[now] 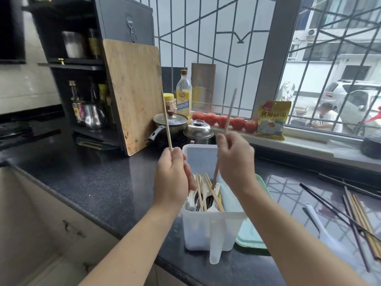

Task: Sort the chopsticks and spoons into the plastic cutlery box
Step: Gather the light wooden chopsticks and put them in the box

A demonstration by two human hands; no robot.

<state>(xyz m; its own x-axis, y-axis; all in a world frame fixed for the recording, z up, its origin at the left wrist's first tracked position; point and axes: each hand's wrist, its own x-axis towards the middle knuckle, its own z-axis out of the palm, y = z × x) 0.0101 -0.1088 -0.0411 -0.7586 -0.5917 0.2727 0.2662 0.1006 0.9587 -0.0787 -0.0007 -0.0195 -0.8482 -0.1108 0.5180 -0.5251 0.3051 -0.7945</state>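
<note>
The left hand [172, 174] is gripping one upright bamboo chopstick [166, 120]; the right hand [235, 159] is pinching another [221, 145]. Just below both, the plastic cutlery box [210, 230] is already holding chopsticks and spoons. Well right, loose chopsticks [358, 213] and a white spoon [325, 230] are still waiting, I judge.

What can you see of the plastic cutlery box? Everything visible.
The plastic cutlery box is translucent white, rectangular and open-topped, with a tab hanging from its near wall. It stands upright on the dark countertop, beside a pale green tray. Inside lie bamboo chopsticks and white spoons. The chopstick in the right hand dips into it.
</note>
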